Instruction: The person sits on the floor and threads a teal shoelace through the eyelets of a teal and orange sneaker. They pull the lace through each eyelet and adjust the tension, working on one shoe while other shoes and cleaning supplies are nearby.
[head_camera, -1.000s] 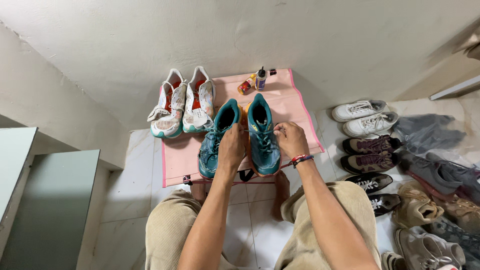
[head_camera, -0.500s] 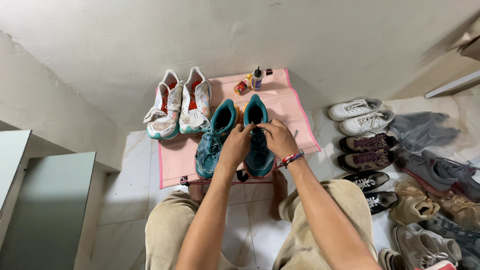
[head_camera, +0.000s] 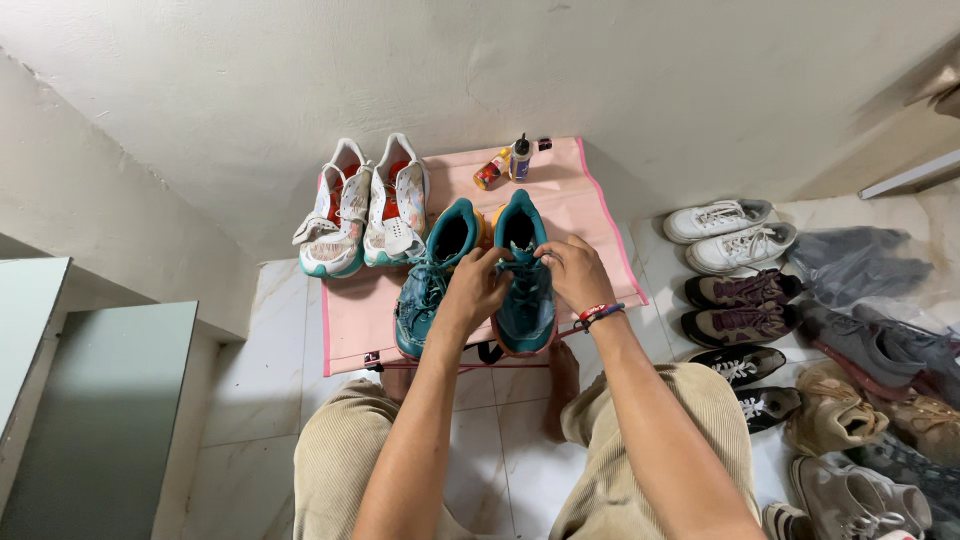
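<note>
Two teal sneakers stand side by side on a pink mat (head_camera: 590, 215). My left hand (head_camera: 476, 287) and my right hand (head_camera: 573, 272) meet over the right teal sneaker (head_camera: 524, 310), both pinching its laces near the tongue. The left teal sneaker (head_camera: 432, 275) lies just left of my left hand, untouched. My right wrist wears a red and dark bracelet (head_camera: 600, 314). Beyond the teal pair, a pair of white sneakers with red insides (head_camera: 365, 205) rests on the mat's far left corner.
Two small bottles (head_camera: 508, 162) stand at the mat's far edge by the white wall. To the right, several pairs of shoes (head_camera: 745, 290) line the tiled floor. A grey-green cabinet (head_camera: 95, 420) stands at left. My knees in beige trousers fill the foreground.
Both hands have moved together onto the right teal sneaker's laces; earlier the left hand lay on the left sneaker and the right hand beside the shoe.
</note>
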